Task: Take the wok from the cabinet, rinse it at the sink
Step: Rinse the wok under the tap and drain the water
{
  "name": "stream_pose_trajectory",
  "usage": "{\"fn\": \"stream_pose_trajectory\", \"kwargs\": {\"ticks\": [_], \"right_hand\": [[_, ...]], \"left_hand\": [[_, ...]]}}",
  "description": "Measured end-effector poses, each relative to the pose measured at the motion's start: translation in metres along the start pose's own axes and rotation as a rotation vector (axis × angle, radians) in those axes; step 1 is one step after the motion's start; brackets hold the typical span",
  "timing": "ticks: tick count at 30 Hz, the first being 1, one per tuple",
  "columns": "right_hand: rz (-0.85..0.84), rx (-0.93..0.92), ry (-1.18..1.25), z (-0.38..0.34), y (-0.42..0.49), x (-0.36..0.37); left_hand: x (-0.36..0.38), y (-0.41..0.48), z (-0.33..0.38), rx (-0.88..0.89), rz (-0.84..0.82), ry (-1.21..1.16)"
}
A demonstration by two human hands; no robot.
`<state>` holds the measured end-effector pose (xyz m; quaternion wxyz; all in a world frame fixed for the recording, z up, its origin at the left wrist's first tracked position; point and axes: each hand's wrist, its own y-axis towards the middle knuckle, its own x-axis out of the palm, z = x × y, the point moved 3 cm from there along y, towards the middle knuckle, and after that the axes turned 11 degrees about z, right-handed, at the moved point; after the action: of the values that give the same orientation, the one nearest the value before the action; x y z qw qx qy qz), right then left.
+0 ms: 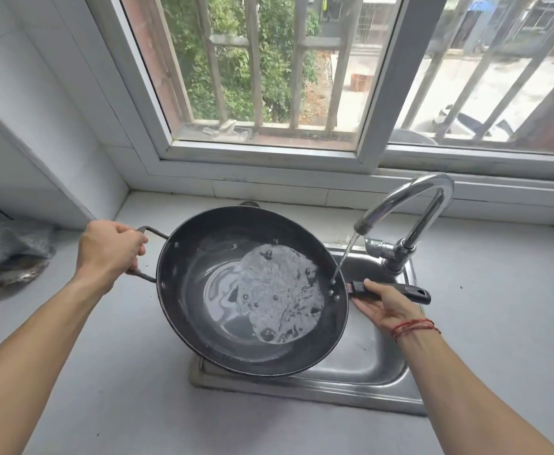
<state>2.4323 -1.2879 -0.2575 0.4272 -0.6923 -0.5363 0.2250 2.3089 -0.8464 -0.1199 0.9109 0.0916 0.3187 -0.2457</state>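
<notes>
A dark round wok (203,310) is held over the steel sink (380,359), covering most of its basin. My left hand (110,252) grips the wire loop handle on the wok's left side. My right hand (385,305) holds the long black handle (410,293) from below, fingers wrapped round it. A thin stream of water runs from the chrome faucet (413,205) onto the wok's right inner wall. A shallow pool of water lies in the bottom of the wok.
A grey counter (131,382) surrounds the sink. At the left lie a metal spatula (13,274) and a grey cloth (10,239). A barred window (269,73) stands behind the sink, with a white tiled wall on the left.
</notes>
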Motion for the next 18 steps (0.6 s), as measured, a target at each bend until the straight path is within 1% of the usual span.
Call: {"fn": "stream_pose_trajectory", "kwargs": {"ticks": [7,18], "right_hand": [[0.037,0.012,-0.001,0.013,0.003,-0.014],[-0.01,-0.01,0.023,0.021,0.004,-0.002]], "left_hand": [[0.005,-0.009,0.004,-0.024,-0.005,0.007],[-0.019,-0.015,-0.008,-0.051,0.044,0.012]]}}
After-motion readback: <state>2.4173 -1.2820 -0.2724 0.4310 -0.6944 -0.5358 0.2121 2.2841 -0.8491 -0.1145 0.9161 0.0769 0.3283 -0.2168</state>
